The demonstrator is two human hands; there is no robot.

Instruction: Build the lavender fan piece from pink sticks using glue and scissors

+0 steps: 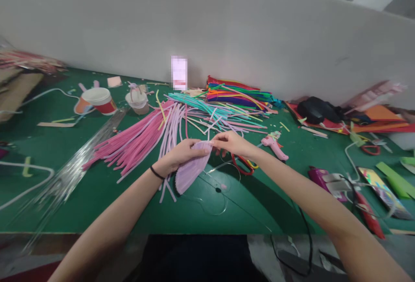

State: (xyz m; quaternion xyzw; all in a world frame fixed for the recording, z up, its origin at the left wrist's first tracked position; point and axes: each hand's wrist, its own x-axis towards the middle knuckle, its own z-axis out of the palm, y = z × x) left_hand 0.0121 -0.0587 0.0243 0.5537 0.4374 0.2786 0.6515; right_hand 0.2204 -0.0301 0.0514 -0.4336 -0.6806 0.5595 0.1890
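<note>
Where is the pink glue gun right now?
The pink glue gun lies on the green table, right of centre in the head view, just beyond the right forearm and to the right of the right hand.

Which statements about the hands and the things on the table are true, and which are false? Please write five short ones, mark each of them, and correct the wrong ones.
1. The left hand holds a lilac piece. True.
2. A pink glue gun lies on the green table. True.
3. The right hand holds the pink glue gun. False: its fingers pinch the upper end of the lilac piece.
4. A black band is on the right wrist. False: it is on the left wrist.
5. In the picture, the bright pink bundle lies left of the turquoise sticks. True.
</note>
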